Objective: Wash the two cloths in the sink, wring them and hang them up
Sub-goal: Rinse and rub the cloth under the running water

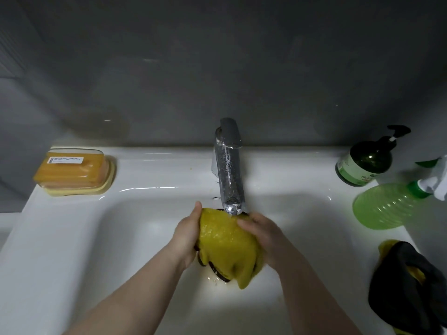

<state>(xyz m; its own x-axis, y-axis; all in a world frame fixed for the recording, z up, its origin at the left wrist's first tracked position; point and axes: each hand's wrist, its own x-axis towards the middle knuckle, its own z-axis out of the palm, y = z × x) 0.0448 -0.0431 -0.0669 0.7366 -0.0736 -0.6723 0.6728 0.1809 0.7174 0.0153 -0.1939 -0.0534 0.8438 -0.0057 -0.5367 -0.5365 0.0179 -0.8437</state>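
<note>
A wet yellow cloth (226, 245) with a dark underside is bunched up over the white sink basin (121, 250), directly under the spout of the chrome tap (229, 165). My left hand (187, 235) grips its left side. My right hand (262, 234) presses on its right side. A thin stream of water falls from the spout onto the cloth's top. A second cloth (408, 286), dark grey with yellow showing, lies crumpled on the sink's right rim, away from both hands.
An orange soap box (75, 171) with a clear lid sits on the back left rim. A dark green pump bottle (365, 160) and a light green spray bottle (389, 204) stand at the back right. A grey wall rises behind the tap.
</note>
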